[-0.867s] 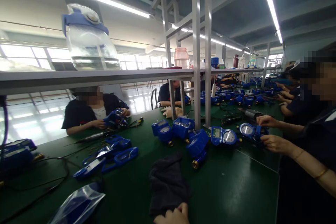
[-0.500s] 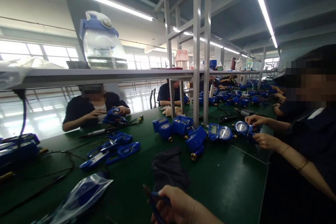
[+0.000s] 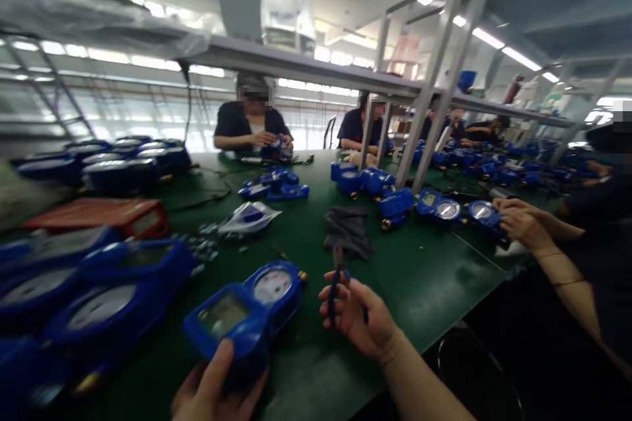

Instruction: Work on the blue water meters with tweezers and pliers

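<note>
At the bottom of the view my left hand (image 3: 217,385) grips a blue water meter (image 3: 247,316) by its near end, thumb on top beside the grey display window. The meter's round white dial faces up, and a brass fitting shows at its far right. To the right of it, my right hand (image 3: 363,319) holds a pair of pliers (image 3: 334,289) with dark blue handles, jaws pointing up and away. A dark grey cloth (image 3: 349,230) lies crumpled on the green table just beyond the plier jaws.
More blue meters (image 3: 99,302) crowd the left side, near a red-orange box (image 3: 99,214). A clear plastic bag (image 3: 250,217) and small scattered parts (image 3: 202,247) lie mid-table. A co-worker's hands (image 3: 523,217) handle a meter at right. Shelf posts (image 3: 439,85) rise from the table.
The view has swung left and down. My left hand has come into view holding a water meter. My right hand still holds the pliers and now shows more fully, its fingers looser.
</note>
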Demonstrator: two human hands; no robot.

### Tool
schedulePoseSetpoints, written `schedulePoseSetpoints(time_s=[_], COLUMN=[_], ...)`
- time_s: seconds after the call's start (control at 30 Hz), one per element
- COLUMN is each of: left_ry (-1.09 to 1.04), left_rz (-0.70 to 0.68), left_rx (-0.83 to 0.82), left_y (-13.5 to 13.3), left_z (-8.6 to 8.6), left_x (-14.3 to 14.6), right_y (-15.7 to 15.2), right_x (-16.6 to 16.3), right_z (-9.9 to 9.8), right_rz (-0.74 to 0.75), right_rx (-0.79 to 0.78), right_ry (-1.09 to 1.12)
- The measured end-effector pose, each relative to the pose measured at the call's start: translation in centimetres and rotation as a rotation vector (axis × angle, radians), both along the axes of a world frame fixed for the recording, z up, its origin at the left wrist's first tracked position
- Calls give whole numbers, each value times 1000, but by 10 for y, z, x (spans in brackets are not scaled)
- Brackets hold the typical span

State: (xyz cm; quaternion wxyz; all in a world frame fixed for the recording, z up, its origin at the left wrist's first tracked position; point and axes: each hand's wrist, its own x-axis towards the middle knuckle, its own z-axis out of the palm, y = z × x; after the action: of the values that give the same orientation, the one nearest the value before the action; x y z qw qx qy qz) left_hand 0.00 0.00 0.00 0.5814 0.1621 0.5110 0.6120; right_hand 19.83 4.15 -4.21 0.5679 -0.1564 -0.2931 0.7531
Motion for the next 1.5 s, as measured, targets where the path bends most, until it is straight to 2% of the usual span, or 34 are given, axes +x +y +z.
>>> schedulePoseSetpoints(time_s=[0.13,0.27,0.37,0.5,0.63,0.73,0.83,0.87,0.93,1.03,1.13,1.27,1.33,1.43,1.5], left_ry=[-34,-68,4,82,482,911,1233,1277,1294,1256,1220,1326,1400,1458,1471], left_rz=[-32,-64,-39,-110,-119,-96,-150,-189,-244,-208,-127,-111,-114,-100,-128], left_rx=[40,33,15,2,101,245,318,320,320,328,364,427,435,439,443], left_y=[-24,-41,-56,-69,-69,-62,-51,-48,-41,-31,-18,-1,5,9,12], left_z=[2,-7,-19,-30,-34,-33,-30,-28,-27,-30,-33,-33,-31,-29,-28], left_x=[-4,-14,-22,-31,-45,-55,-56,-55,-50,-42,-39,-40,-42,-46,-51], right_y=[-75,-115,-123,-123,-119,-104,-75,-64,-45,-28,-20,-11,-3,13,24], right_x=[3,-8,-22,-36,-32,-16,2,7,13,17,15,7,0,-13,-23], right_z=[-24,-36,-36,-35,-35,-34,-38,-43,-53,-70,-75,-55,-39,-23,-18], right_rz=[24,118,162,203,175,-25,-416,-540,-692,-722,-726,-752,-600,-311,-238], right_rx=[-14,-76,-96,-79,41,189,365,410,470,514,538,565,537,412,318], right_ry=[-59,-150,-215,-295,-445,-847,-1483,-1664,-1912,-2070,-2126,-2075,-1882,-1427,-1187])
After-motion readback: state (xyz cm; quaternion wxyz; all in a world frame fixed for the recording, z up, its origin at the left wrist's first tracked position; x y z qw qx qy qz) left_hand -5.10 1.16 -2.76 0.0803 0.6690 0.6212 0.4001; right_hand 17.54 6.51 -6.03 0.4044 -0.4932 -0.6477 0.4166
